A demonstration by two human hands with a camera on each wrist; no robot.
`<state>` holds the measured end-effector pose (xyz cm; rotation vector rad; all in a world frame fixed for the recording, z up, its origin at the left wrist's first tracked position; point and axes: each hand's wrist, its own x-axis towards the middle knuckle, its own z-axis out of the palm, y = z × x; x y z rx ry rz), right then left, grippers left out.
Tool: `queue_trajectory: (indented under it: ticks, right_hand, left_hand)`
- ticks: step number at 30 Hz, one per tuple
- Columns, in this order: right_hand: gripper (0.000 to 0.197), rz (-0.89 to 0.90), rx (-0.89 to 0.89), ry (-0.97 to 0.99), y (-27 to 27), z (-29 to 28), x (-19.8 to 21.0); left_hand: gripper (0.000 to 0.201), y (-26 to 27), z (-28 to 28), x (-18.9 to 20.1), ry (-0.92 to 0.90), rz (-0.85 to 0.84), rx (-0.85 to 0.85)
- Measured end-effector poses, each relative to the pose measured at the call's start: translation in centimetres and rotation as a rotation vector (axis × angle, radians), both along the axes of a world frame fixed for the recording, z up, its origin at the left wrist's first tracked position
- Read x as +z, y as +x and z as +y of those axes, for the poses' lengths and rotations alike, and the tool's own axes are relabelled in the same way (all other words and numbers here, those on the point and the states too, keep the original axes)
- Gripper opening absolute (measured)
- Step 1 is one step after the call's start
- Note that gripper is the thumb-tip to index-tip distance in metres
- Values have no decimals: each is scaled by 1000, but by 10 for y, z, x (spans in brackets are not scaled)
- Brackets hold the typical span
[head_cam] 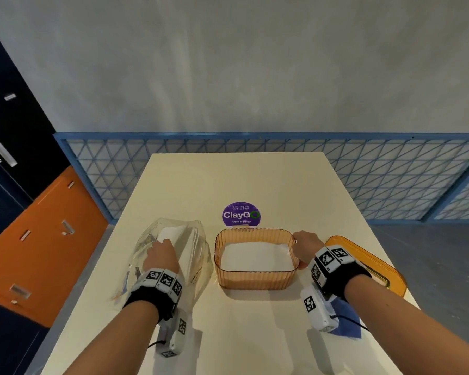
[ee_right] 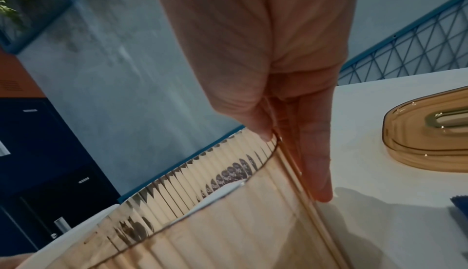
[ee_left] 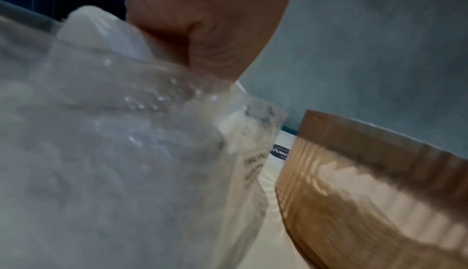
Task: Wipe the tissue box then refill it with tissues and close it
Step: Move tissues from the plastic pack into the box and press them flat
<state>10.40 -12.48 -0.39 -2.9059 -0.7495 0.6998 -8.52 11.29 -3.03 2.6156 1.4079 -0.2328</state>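
Currently the tissue box (head_cam: 256,277), amber ribbed plastic with no lid on, sits mid-table (head_cam: 255,180), just in front of a purple ClayGo sticker (head_cam: 241,214). A white tissue stack (head_cam: 256,257) already lies inside, well below the rim, so there is probably room for more.

Right hand (head_cam: 306,250) pinches the box's right wall: thumb inside, fingers (ee_right: 315,153) straight down the outside. Left hand (head_cam: 160,257) is in the mouth of the clear plastic bag (head_cam: 192,255) just left of the box, touching the white tissues (head_cam: 173,231) in it. Fingers are hidden, so I cannot tell whether they grip anything.

Risks:
- slack bag may drag along with the pull, since nothing pins it
- a partial grab could fan the stack or drop sheets
- box wall looks thin; a hard pinch may flex or tip it

Amber lid (head_cam: 368,263), slot up, lies right of the box, behind the right wrist. Blue cloth (head_cam: 348,320) lies near it, partly hidden. Lid not yet on.
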Motion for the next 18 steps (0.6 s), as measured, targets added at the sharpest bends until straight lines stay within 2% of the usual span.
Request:
queue_trajectory:
  ticks: [3, 6, 8, 10, 11, 12, 14, 15, 16, 18]
  right_hand:
    - [34, 4, 7, -1, 2, -1, -2]
    - [39, 36, -10, -9, 3, -2, 5]
    - [40, -8, -67, 109, 2, 0, 18]
    - [42, -51, -111, 334, -3, 7, 37]
    - [45, 23, -119, 448, -8, 13, 48]
    - [50, 191, -146, 566, -15, 20, 59]
    - [57, 678, -269, 789, -27, 30, 78]
    - [58, 859, -309, 851, -32, 32, 87]
    - [58, 970, -311, 874, -35, 33, 94]
    - [46, 1037, -263, 885, -39, 33, 103]
  left_hand:
    - [28, -7, 9, 15, 13, -73, 18]
    - [21, -10, 4, 36, 88, -261, -20]
    - [15, -9, -4, 50, 189, -416, -94]
    - [12, -7, -15, 63, 288, -585, -189]
    - [15, -5, -20, 68, 318, -656, -256]
    - [20, -2, -27, 71, 333, -707, -334]
    - [29, 3, -40, 71, 332, -770, -491]
    - [30, 6, -47, 68, 328, -780, -557]
    - [32, 8, -53, 63, 319, -782, -610]
    - [38, 12, -62, 50, 303, -779, -700]
